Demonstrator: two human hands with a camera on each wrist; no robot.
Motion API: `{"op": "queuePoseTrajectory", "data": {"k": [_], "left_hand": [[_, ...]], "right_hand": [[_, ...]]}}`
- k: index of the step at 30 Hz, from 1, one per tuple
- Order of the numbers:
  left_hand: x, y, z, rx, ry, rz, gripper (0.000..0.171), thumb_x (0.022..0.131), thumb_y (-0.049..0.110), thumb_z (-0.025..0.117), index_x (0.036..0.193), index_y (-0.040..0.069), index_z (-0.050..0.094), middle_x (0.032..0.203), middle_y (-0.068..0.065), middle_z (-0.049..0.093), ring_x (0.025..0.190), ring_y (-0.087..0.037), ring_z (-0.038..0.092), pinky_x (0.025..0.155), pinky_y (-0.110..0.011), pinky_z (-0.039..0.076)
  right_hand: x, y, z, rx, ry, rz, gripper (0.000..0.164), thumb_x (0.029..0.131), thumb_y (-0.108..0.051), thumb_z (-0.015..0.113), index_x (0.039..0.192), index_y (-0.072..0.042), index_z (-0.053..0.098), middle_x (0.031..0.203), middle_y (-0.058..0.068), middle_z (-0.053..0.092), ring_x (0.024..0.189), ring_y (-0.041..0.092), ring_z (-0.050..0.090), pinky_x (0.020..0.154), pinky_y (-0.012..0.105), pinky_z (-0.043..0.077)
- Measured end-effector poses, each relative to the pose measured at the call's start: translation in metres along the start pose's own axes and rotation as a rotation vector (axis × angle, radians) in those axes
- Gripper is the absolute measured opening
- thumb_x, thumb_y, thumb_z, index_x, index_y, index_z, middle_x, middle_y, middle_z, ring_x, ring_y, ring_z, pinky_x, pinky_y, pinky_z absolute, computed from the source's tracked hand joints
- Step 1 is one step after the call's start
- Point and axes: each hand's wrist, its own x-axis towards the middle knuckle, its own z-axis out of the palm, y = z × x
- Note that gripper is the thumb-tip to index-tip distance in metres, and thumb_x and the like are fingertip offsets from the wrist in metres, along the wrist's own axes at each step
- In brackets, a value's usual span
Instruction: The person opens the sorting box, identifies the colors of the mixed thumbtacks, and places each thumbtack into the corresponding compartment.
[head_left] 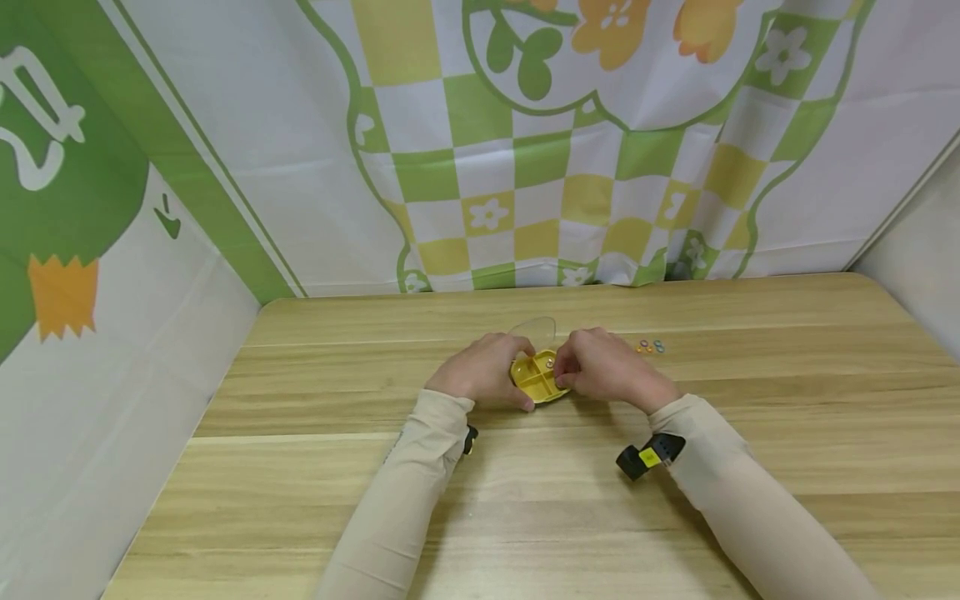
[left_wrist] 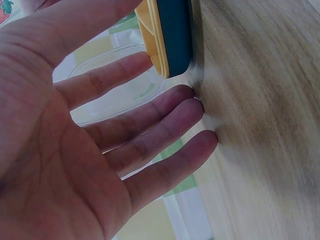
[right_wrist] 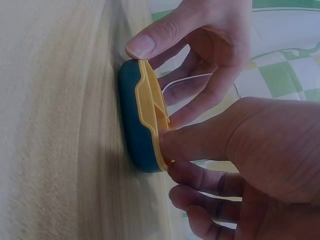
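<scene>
Box (head_left: 534, 387), a yellow tray with four compartments in a dark teal base, sits flat on the worktop (head_left: 300, 500), its open side up. Its notched edge faces the person, and the clear lid (left_wrist: 130, 94) is on the far side, towards the checked cloth (head_left: 480, 208). The near edge runs left to right, its right end angled slightly away; the long axis seems to follow it, though the hands cover part of the outline.

The box lies between the two hands. The left hand (head_left: 480, 368) is clamped on its left end, thumb at the near left corner and forefinger at the far rim; the other three fingers extend, tips against the worktop. The right hand (head_left: 606, 367) comes over the right-hand compartments with thumb and forefinger together; whether they pinch anything cannot be told. A small round piece (head_left: 550, 363) shows in the far right compartment, and small coloured rings (head_left: 649, 346) lie beyond the right hand's knuckles.
</scene>
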Motion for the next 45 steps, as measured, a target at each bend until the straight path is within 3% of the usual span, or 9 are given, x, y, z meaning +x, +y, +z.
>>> {"op": "queuePoseTrajectory", "data": {"k": [45], "left_hand": [[0.0009, -0.0008, 0.0014, -0.003, 0.002, -0.007, 0.070, 0.063, 0.038, 0.081, 0.123, 0.013, 0.054, 0.119, -0.002, 0.057, 0.109, -0.017, 0.049, 0.088, -0.030, 0.040]], "right_hand": [[-0.0008, -0.0019, -0.0031, 0.006, -0.001, -0.010, 0.004, 0.080, -0.020, 0.068, 0.077, -0.019, 0.066, 0.067, -0.011, 0.056, 0.063, 0.010, 0.051, 0.056, 0.028, 0.042]]}}
